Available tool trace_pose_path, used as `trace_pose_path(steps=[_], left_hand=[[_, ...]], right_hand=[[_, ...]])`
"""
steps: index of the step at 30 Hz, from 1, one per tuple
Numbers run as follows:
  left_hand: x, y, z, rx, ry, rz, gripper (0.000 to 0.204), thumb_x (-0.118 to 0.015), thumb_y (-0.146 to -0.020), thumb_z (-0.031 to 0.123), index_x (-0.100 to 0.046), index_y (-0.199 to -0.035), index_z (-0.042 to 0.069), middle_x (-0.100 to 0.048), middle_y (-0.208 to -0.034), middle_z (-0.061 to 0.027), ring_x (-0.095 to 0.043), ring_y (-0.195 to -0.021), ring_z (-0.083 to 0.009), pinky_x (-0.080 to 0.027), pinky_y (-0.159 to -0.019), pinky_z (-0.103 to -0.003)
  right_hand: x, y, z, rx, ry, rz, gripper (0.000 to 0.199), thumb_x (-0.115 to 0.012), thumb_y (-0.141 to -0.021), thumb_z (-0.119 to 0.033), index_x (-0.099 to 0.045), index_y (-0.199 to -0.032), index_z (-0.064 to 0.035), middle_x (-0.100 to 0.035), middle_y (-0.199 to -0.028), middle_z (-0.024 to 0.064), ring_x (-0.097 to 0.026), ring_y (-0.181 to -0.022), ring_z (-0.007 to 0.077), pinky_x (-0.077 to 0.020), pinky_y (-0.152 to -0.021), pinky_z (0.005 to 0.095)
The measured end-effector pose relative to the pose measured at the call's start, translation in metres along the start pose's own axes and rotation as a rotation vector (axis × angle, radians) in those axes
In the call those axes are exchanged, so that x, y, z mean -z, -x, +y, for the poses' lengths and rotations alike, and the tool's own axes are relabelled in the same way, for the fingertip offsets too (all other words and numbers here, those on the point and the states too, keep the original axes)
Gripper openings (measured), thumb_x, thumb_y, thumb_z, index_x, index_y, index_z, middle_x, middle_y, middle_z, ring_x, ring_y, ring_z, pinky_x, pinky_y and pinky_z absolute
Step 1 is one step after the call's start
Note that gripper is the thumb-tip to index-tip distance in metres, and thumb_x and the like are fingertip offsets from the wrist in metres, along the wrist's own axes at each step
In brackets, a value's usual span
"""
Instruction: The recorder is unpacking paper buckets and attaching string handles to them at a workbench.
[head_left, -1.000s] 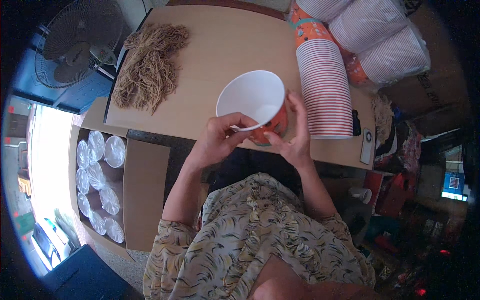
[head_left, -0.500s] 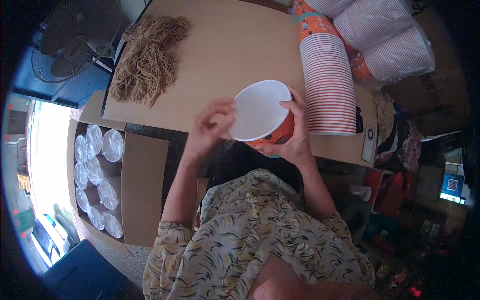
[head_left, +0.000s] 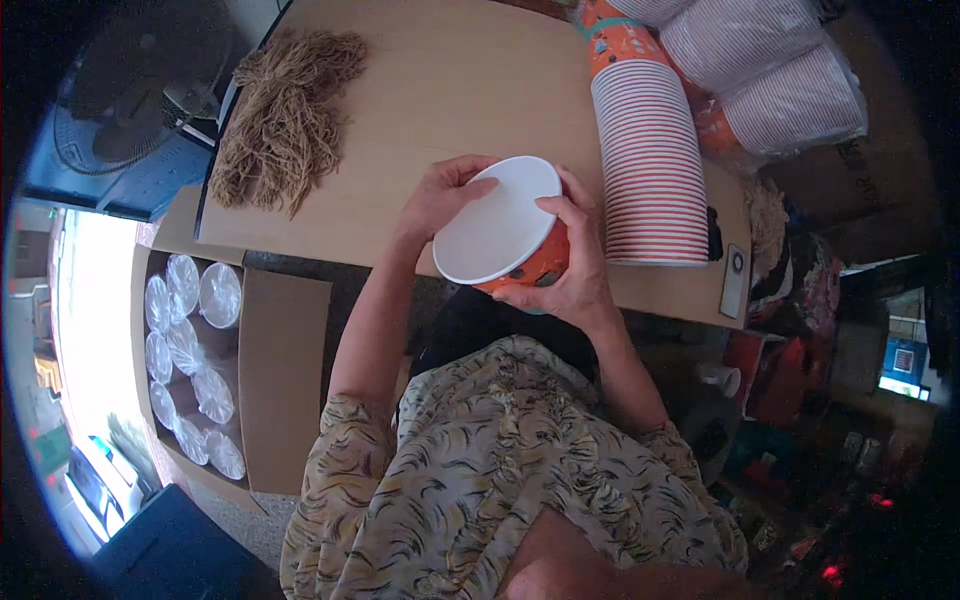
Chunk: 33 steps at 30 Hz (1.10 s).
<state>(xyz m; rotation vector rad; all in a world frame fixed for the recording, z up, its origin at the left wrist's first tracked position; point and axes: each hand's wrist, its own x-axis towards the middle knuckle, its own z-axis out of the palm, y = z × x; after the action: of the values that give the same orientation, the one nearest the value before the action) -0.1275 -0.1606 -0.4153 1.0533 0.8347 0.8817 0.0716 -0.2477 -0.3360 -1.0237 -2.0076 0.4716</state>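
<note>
Fingers (head_left: 568, 210) grip a tilted orange tub (head_left: 495, 228), white inside.

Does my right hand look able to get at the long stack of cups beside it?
Probably yes: the stack of cups lies close beside your right hand, with nothing visible between, though that hand holds the orange cup.

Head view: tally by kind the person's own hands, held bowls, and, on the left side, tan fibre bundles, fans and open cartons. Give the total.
Left hand and right hand: 2
Orange bowl, held: 1
Tan fibre bundle: 1
Fan: 1
Open carton: 1
Total: 6
</note>
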Motion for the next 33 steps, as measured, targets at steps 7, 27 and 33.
trace_pose_path(steps=[7,27,33], left_hand=[[-0.003,-0.001,0.001,0.020,-0.029,0.018,0.028,-0.063,-0.093,0.010,-0.065,-0.120,0.001,-0.071,-0.101,-0.0050,-0.066,-0.087,-0.0105,-0.055,-0.077,-0.027],[-0.004,0.002,-0.006,0.006,0.100,0.073,0.023,-0.069,-0.091,0.012,-0.064,-0.112,0.003,-0.069,-0.100,-0.0017,-0.064,-0.086,-0.0095,-0.054,-0.076,-0.026],[-0.003,0.000,-0.008,-0.003,0.093,0.019,0.025,-0.066,-0.093,0.012,-0.064,-0.116,0.003,-0.068,-0.101,-0.0008,-0.065,-0.087,-0.0098,-0.054,-0.078,-0.026]], right_hand=[[0.001,0.000,0.001,0.000,-0.026,0.000,0.100,-0.096,-0.051,-0.036,-0.043,-0.133,-0.0120,-0.034,-0.147,0.0251,-0.038,-0.135,0.0423,-0.0350,-0.109,0.0524],[0.001,0.001,-0.004,0.010,-0.012,-0.001,0.098,-0.097,-0.048,-0.037,-0.045,-0.128,-0.0110,-0.034,-0.147,0.0253,-0.038,-0.135,0.0434,-0.0361,-0.109,0.0534],[0.002,0.003,-0.003,0.007,-0.019,-0.008,0.096,-0.096,-0.050,-0.038,-0.046,-0.127,-0.0107,-0.034,-0.147,0.0261,-0.039,-0.134,0.0443,-0.0358,-0.109,0.0538]])
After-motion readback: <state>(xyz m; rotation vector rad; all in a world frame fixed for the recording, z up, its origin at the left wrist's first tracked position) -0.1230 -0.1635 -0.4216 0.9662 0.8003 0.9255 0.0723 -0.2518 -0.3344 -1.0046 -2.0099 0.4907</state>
